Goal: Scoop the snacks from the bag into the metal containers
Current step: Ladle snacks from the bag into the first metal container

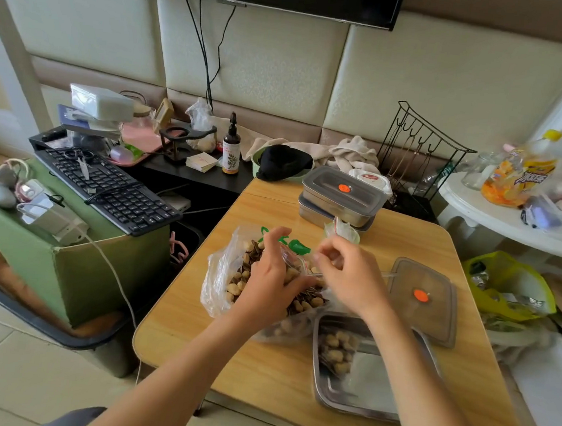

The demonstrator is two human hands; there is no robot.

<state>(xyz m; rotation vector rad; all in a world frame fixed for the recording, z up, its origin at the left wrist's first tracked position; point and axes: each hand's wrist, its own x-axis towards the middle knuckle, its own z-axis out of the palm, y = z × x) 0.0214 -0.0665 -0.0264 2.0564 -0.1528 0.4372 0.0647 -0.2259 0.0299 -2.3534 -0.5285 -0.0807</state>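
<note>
- Head view, the key relation: the open metal container (372, 390) lies on the desk (258, 365) on the near right of the bag (222, 276), its left rim against the bag's plastic. Its long axis runs roughly away from the person. The right forearm passes straight over it, so the right hand (347, 277) is the nearer one for a carry across. That carry would be a short one, toward the person and to the right.
- Head view, hands: the left hand (268, 273) is at the bag's open mouth, fingers curled round the plastic edge above the snacks (238, 284), holding it open.
- The right hand is blurred and its fingers are curled. Something clear shows between the two hands, but I cannot tell whether the right hand has hold of it.
- Head view, containers: the bag is well filled with pale round pieces mixed with dark striped seeds.
- The open container has only a small heap in its far left corner, apparently under a fold of plastic. The rest of its floor is bare metal, so the filling looks barely begun.
- Its lid (422, 295), marked with an orange dot, lies flat just beyond it.
- The stacked metal containers (343, 194) sit closed at the desk's far edge, well apart from both hands.
</note>
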